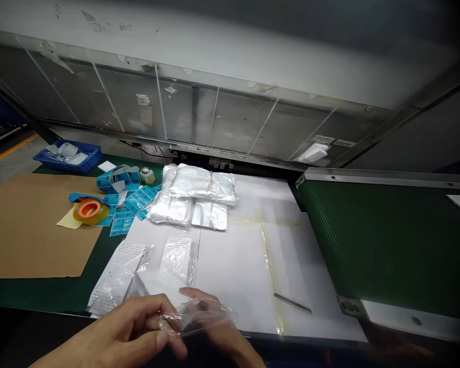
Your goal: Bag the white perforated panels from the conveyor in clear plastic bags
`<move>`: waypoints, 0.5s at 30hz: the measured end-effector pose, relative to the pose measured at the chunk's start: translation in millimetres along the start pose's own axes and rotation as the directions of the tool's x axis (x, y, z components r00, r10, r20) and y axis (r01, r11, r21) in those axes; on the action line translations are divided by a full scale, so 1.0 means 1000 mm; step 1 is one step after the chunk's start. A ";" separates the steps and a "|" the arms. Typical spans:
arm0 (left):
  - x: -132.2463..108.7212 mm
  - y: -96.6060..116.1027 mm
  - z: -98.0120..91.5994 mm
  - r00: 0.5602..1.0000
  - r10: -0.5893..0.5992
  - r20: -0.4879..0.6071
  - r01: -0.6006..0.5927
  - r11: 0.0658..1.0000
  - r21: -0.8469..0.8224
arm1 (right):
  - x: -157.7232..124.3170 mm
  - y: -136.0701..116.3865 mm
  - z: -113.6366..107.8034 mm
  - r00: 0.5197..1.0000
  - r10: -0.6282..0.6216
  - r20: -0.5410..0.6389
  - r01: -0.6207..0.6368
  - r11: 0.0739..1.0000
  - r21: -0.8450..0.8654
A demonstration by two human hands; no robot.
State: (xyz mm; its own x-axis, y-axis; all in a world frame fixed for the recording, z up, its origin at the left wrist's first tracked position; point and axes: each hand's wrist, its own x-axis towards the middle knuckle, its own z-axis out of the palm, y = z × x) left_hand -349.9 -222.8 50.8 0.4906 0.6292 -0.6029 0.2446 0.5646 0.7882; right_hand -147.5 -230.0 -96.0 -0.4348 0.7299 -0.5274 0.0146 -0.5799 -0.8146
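Observation:
Low in the view, my left hand (132,327) is closed with thumb and fingers pinching the edge of a clear plastic bag (205,321). My right hand (224,335) is partly behind the film, a finger stretched along a flat white piece (161,285) that seems to be inside the bag; its grip is blurred by the plastic. Just beyond both hands lie a bagged printed sheet (118,266) on the left and a smaller bagged white packet with rows of print (178,253). Stacks of clear plastic bags (203,184) sit farther back.
White sheeting joined with yellowed tape covers the table (233,266), with a thin metal strip (292,303) on it. Leftward are a tape roll (90,209), blue labels (140,199), cardboard (34,230), a small jar (147,176) and a blue tray (88,163). A green conveyor belt (391,245) runs at right.

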 end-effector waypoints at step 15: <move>0.092 -0.139 -0.052 0.772 -0.269 -0.576 0.073 0.938 -0.340 | 0.073 0.087 0.016 0.986 -0.012 -0.166 -0.072 0.866 -0.494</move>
State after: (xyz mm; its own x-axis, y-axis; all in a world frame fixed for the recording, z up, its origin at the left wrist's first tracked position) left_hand -382.8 -215.9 -120.7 -0.1684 0.6413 -0.7486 -0.0189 0.7572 0.6529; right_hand -192.7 -233.2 -201.3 -0.2797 0.7868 -0.5502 0.4889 -0.3765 -0.7869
